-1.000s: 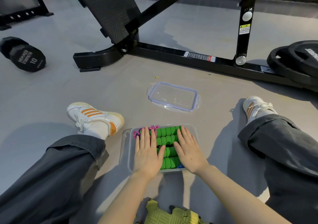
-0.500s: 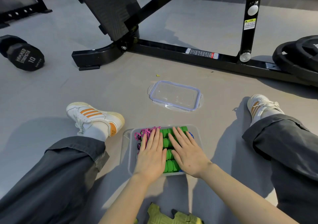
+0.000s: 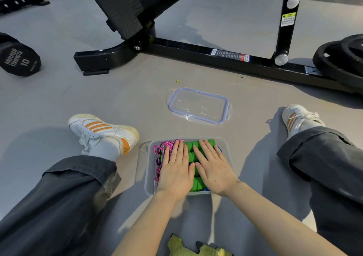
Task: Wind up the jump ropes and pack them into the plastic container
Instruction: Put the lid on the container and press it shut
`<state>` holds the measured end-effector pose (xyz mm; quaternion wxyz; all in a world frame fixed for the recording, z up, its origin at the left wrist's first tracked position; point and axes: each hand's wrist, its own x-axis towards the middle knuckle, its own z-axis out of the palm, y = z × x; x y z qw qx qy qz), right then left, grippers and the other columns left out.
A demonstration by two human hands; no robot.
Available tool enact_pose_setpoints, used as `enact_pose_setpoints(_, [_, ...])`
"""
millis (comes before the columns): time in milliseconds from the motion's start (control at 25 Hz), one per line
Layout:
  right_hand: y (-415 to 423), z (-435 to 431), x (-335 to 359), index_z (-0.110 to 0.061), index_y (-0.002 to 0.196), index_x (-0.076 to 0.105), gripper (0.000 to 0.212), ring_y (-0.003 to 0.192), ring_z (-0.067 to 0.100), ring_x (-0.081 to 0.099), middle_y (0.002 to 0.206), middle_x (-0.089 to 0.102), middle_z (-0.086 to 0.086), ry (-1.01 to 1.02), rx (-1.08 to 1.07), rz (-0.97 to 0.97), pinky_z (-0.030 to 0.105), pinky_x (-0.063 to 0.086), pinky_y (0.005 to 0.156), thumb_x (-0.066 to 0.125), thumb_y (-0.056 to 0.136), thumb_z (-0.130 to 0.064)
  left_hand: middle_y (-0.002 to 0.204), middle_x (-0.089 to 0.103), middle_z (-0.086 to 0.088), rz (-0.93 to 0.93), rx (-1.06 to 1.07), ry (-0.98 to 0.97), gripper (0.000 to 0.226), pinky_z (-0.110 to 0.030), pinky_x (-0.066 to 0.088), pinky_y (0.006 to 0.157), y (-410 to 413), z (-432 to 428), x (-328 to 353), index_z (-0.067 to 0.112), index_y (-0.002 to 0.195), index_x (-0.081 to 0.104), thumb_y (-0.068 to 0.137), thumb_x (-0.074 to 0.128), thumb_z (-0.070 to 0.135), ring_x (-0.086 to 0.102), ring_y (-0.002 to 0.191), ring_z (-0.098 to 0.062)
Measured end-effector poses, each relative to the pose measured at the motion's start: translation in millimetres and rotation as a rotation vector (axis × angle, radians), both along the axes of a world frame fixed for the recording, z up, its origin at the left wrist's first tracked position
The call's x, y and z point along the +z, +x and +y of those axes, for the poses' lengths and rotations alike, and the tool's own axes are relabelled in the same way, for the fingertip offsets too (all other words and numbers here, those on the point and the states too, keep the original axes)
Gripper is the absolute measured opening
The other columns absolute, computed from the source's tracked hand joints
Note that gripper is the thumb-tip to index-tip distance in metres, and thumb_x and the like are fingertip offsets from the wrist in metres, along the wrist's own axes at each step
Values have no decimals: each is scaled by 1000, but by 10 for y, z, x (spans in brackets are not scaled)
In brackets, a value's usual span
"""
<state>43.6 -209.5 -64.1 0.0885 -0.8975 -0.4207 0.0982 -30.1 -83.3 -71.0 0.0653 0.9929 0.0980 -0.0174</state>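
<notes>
1. Far left on the smooth grey floor (image 3: 59, 98) lies a black hexagonal dumbbell (image 3: 18, 59) with "10" printed on its matte end.
2. Next comes a white sneaker (image 3: 102, 132) with orange stripes, its leg in loose dark grey cloth.
3. The clear plastic container (image 3: 142, 169) sits on the floor between the person's legs, rectangular with rounded corners. Inside it are the jump ropes: braided pink cord (image 3: 164, 147) bunched at its left side, ribbed green foam handles (image 3: 193, 149) laid in rows across the middle.
4. The left hand (image 3: 175, 169) lies flat, fingers straight and together, palm down on the cord and handles, gripping nothing.
5. The right hand (image 3: 213, 167) lies just beside it, equally flat and spread on the green handles, gripping nothing.
6. Beyond the container, apart from it, the transparent lid (image 3: 198, 105) with a bluish seal rests on the floor.
7. Behind runs a glossy black steel frame (image 3: 196, 51) of gym equipment.
8. At far right, stacked black weight plates (image 3: 341, 59) lean by the frame.
</notes>
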Motion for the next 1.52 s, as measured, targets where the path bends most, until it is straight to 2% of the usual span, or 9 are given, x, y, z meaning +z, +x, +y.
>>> enact_pose_setpoints(160, [71, -35, 158, -22, 150, 7, 96, 138, 9, -22, 158, -9, 2, 97, -44, 108, 33, -16, 114, -22, 70, -67, 141, 47, -15, -48, 3, -33, 60, -47, 16, 109, 1, 65, 63, 2, 132, 53, 92, 27, 38, 41, 134, -28])
enact_pose_setpoints(280, [350, -37, 261, -23, 150, 8, 93, 143, 11, -16, 158, -7, -1, 156, -122, 113, 32, -16, 113, -15, 75, -73, 156, 17, -11, -147, 9, -17, 69, -40, -12, 115, 199, 204, 230, 12, 148, 29, 94, 7, 48, 5, 145, -19])
enact_pose_setpoints(400, [883, 100, 277, -22, 150, 11, 62, 145, 16, -12, 159, -4, 2, 88, -240, 83, 34, -13, 114, 6, 96, -52, 159, -9, -9, -130, 50, 70, 58, -43, -16, 114, 762, 468, 417, 20, 153, 8, 101, 5, 44, -14, 146, -20])
enact_pose_setpoints(720, [1914, 350, -113, -21, 149, 14, 50, 146, 20, 1, 159, 3, 0, -126, -321, 347, 39, 3, 115, 18, 102, -37, 159, -14, -8, 413, 23, 59, 57, -50, -9, 114, 1994, 883, 26, 21, 153, -4, 104, 17, 41, -11, 146, -23])
enact_pose_setpoints(880, [1930, 287, -360, -18, 150, 11, 53, 146, 18, -5, 158, -6, 0, -107, -278, 331, 36, -1, 116, 21, 102, -39, 160, -9, -11, 508, 53, 57, 63, -53, -6, 114, 2020, 828, -174, 20, 154, -1, 101, 18, 49, -5, 147, -25])
enact_pose_setpoints(1080, [1866, 193, -382, -20, 141, 39, 43, 144, 16, 12, 157, 17, -2, 45, -267, 204, 32, 8, 116, 31, 101, -33, 136, 48, -9, 262, 119, 101, 50, -47, 13, 112, 1885, 812, -24, 21, 131, 52, 101, 25, 49, 41, 128, -24])
enact_pose_setpoints(1240, [1970, 220, -375, -18, 135, 45, 43, 142, 30, 11, 154, 21, 9, 14, -508, -53, 42, 7, 114, 27, 99, -31, 153, 19, -13, 160, 307, 233, 46, -49, 5, 114, 1870, 1153, -93, 17, 142, 37, 103, 25, 37, 16, 142, -25])
enact_pose_setpoints(1360, [2105, 262, -384, -16, 141, 37, 44, 144, 34, -2, 157, 7, 12, -99, -716, -42, 47, -1, 114, 31, 99, -29, 157, -2, -18, 210, 418, 276, 54, -53, 0, 114, 1908, 1344, -208, 8, 143, 33, 103, 21, 41, -3, 145, -28])
enact_pose_setpoints(1520, [2172, 297, -476, -11, 127, 54, 39, 143, 35, -3, 157, 9, 13, -115, -817, -15, 50, -2, 115, 35, 97, -30, 157, -12, -20, 196, 473, 124, 53, -54, -8, 113, 1988, 1431, -295, 5, 132, 49, 102, 25, 42, -14, 145, -31])
